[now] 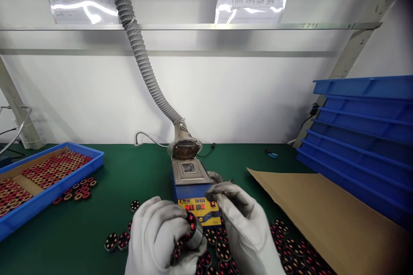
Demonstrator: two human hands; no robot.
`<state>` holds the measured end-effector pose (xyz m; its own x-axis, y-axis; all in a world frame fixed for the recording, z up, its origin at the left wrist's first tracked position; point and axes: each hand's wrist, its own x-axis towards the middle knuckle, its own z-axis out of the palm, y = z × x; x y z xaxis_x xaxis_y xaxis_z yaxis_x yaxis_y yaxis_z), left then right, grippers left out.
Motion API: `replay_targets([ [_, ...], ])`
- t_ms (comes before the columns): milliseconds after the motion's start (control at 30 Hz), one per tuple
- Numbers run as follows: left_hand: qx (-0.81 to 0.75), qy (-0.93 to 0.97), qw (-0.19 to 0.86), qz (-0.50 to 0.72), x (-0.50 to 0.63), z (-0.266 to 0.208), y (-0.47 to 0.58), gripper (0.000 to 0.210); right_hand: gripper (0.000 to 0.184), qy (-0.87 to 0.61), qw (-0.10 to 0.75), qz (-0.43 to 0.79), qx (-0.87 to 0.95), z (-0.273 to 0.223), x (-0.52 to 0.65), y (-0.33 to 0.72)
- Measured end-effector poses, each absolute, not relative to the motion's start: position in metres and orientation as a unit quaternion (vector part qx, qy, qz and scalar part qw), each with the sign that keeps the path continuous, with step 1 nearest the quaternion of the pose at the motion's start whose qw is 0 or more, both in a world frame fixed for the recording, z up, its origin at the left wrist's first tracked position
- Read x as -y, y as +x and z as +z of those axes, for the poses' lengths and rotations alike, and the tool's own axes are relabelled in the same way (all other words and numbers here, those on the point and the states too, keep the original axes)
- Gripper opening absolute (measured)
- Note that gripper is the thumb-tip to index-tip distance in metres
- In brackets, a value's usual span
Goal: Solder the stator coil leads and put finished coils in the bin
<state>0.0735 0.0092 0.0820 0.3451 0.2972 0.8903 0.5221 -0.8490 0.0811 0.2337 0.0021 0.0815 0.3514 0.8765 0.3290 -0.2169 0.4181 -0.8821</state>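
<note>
My left hand, in a white glove, is closed around several small round pieces. One of them, a metal-sided cylinder with red spots on its dark face, shows at the fingertips. My right hand, also gloved, is raised to its right with thumb and fingers pinched; what they hold, if anything, is too small to make out. Just beyond both hands stands a blue-and-yellow unit with a red digital display and a metal top plate. Loose round pieces with red or tan spots lie beneath and between the hands.
A blue tray holding rows of spotted round pieces stands at left, with loose ones beside it. Blue trays are stacked at right, near a cardboard sheet. A grey flexible duct hangs down behind the unit.
</note>
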Motion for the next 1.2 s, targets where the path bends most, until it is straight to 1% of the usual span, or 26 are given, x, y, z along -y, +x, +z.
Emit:
replay_targets([
  [100, 0.282, -0.78, -0.149, -0.538, -0.006, 0.073, 0.078, 0.028, 0.03, -0.314, 0.616, 0.512, 0.509, 0.088, 0.001, 0.236],
  [167, 0.308, -0.727, -0.305, -0.532, -0.004, 0.062, 0.076, 0.03, 0.033, -0.291, 0.578, 0.558, 0.52, 0.089, 0.001, 0.234],
  [233, 0.325, -0.691, -0.384, -0.518, -0.006, 0.049, 0.069, 0.034, 0.032, -0.293, 0.57, 0.564, 0.521, 0.089, 0.0, 0.232],
  [300, 0.324, -0.688, -0.399, -0.512, -0.011, 0.04, 0.061, 0.037, 0.032, -0.298, 0.586, 0.56, 0.504, 0.087, -0.002, 0.23],
  [367, 0.309, -0.707, -0.397, -0.498, -0.017, 0.037, 0.057, 0.033, 0.029, -0.286, 0.605, 0.56, 0.487, 0.087, -0.003, 0.228],
  [467, 0.271, -0.735, -0.378, -0.493, -0.024, 0.045, 0.066, 0.012, 0.02, -0.249, 0.611, 0.567, 0.494, 0.087, -0.003, 0.224],
  [567, 0.285, -0.748, -0.293, -0.523, -0.02, 0.057, 0.078, 0.012, 0.018, -0.246, 0.644, 0.539, 0.484, 0.085, -0.004, 0.216],
  [600, 0.298, -0.755, -0.247, -0.529, -0.018, 0.061, 0.079, 0.012, 0.018, -0.258, 0.667, 0.519, 0.469, 0.084, -0.004, 0.213],
  [633, 0.304, -0.773, -0.18, -0.527, -0.015, 0.064, 0.079, 0.013, 0.017, -0.272, 0.688, 0.497, 0.454, 0.082, -0.005, 0.211],
  [733, 0.291, -0.815, 0.106, -0.489, -0.007, 0.069, 0.072, 0.019, 0.015, -0.308, 0.751, 0.471, 0.346, 0.079, -0.01, 0.21],
  [767, 0.282, -0.816, 0.187, -0.469, -0.005, 0.07, 0.068, 0.019, 0.016, -0.305, 0.775, 0.473, 0.288, 0.078, -0.012, 0.213],
  [800, 0.279, -0.813, 0.237, -0.453, -0.004, 0.071, 0.065, 0.019, 0.02, -0.295, 0.797, 0.475, 0.229, 0.079, -0.013, 0.216],
  [867, 0.284, -0.813, 0.24, -0.448, -0.004, 0.073, 0.061, 0.016, 0.026, -0.277, 0.825, 0.467, 0.158, 0.081, -0.013, 0.222],
  [933, 0.291, -0.811, 0.208, -0.462, -0.004, 0.075, 0.06, 0.015, 0.027, -0.291, 0.81, 0.465, 0.206, 0.084, -0.01, 0.224],
  [967, 0.298, -0.806, 0.193, -0.473, -0.005, 0.076, 0.06, 0.016, 0.028, -0.303, 0.78, 0.485, 0.256, 0.087, -0.007, 0.223],
  [1033, 0.301, -0.797, 0.172, -0.494, -0.007, 0.077, 0.062, 0.019, 0.031, -0.3, 0.685, 0.562, 0.354, 0.09, -0.001, 0.217],
  [1100, 0.302, -0.789, 0.154, -0.512, -0.009, 0.078, 0.065, 0.022, 0.033, -0.253, 0.6, 0.65, 0.391, 0.092, 0.002, 0.207],
  [1133, 0.308, -0.785, 0.143, -0.518, -0.011, 0.079, 0.066, 0.024, 0.031, -0.223, 0.578, 0.685, 0.383, 0.091, 0.003, 0.202],
  [1200, 0.321, -0.785, 0.097, -0.521, -0.014, 0.078, 0.066, 0.031, 0.025, -0.169, 0.569, 0.726, 0.348, 0.087, 0.001, 0.195],
])
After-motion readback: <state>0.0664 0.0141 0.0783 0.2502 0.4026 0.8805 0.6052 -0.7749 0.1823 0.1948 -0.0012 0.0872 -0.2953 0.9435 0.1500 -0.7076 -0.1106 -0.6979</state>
